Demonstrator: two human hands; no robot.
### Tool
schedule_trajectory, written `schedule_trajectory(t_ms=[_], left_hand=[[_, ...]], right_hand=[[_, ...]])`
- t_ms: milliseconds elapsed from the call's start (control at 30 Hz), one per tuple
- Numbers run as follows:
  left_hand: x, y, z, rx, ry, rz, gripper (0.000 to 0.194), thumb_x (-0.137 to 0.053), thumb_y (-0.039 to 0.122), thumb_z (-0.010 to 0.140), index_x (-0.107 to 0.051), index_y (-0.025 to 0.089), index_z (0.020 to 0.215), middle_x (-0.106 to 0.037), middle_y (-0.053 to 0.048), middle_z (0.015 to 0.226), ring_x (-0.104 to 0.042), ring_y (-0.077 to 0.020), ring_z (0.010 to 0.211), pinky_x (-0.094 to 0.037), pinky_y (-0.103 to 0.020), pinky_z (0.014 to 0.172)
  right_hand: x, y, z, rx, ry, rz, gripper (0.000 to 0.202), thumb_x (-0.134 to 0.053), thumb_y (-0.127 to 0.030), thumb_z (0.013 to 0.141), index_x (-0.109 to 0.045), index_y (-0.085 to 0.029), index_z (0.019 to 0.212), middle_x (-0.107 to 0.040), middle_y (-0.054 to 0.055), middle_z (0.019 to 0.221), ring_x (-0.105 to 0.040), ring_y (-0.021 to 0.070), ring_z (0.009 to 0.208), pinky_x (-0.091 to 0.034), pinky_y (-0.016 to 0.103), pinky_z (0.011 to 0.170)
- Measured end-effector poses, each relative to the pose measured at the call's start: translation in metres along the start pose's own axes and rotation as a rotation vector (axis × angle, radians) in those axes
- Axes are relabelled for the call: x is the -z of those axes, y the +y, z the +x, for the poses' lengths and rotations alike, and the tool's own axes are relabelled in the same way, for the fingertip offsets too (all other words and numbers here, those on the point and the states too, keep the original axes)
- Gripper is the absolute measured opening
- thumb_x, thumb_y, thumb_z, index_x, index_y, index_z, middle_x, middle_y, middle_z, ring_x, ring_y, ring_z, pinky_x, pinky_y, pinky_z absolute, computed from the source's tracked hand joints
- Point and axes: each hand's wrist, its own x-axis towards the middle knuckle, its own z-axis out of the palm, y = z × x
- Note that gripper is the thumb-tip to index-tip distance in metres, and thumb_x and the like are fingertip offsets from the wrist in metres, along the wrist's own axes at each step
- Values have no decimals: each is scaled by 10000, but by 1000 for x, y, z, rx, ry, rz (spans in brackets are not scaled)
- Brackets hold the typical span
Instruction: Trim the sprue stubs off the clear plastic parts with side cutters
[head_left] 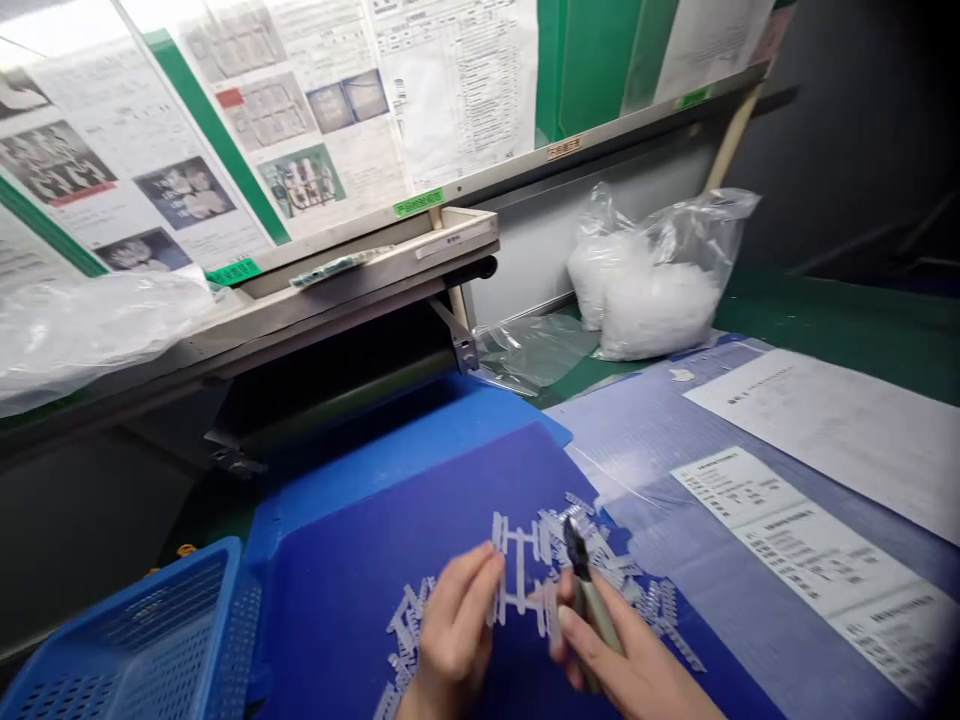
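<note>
Between my hands hangs a whitish plastic sprue frame (520, 570) with comb-like parts on its ends. My left hand (459, 625) pinches its left side. In my right hand (611, 640) is a pair of nippers (591, 590), gripped by pale handles with the dark jaws pointing up and away. The fingers of that hand are also close to the sprue's lower right part; whether they touch it I cannot tell. Loose plastic comb pieces (664, 605) lie heaped behind and right of the nippers. More pieces (406, 620) lie left of my left hand, partly covered by it.
A blue basket (236, 620) stands at the lower left beside the blue mat (337, 570). Printed label sheets (810, 550) and white paper (840, 420) lie on the right. Filled clear bags (652, 300) stand behind. A shelf (360, 290) overhangs the table's back.
</note>
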Motion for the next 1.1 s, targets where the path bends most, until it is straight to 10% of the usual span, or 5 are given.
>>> schedule_trajectory(t_ms=[233, 467, 600, 900, 1100], left_hand=[[-15, 41, -37, 130, 106, -109, 436, -348, 49, 802, -538, 292, 1110, -609, -49, 1075, -547, -198, 981, -408, -294, 843], [-17, 58, -13, 998, -72, -702, 242, -324, 386, 843, -469, 218, 941, -539, 1, 699, -517, -120, 462, -419, -233, 404], [-31, 67, -10, 1013, -31, -598, 348, -355, 432, 824, -422, 183, 590, -395, 56, 486, -387, -89, 445, -311, -204, 447], [-66, 78, -11, 1151, -31, -752, 393, -182, 569, 795, -278, 232, 615, -245, 107, 433, -248, -83, 314, -256, -204, 338], [-65, 58, -13, 980, -86, -565, 359, -343, 481, 805, -395, 212, 572, -343, 67, 442, -338, -121, 417, -263, -237, 476]], right_hand=[[6, -7, -6, 32, 7, -64, 213, -495, -413, 738, -461, -216, 812, -544, -9, 735, -533, 170, 685, -436, 267, 623], [7, 7, -16, 128, 80, -333, 152, -403, -379, 797, -406, -229, 818, -531, -12, 740, -535, 172, 707, -415, 286, 666], [4, 19, -23, 187, 73, -364, 165, -374, -380, 817, -405, -224, 862, -548, 19, 793, -543, 186, 760, -423, 289, 682], [14, 21, -18, 209, 87, -313, 164, -378, -366, 815, -424, -214, 854, -570, 16, 811, -562, 183, 821, -442, 260, 728], [39, 13, -22, 207, 100, -333, 152, -398, -375, 804, -417, -225, 813, -556, 5, 746, -560, 191, 741, -432, 290, 687]])
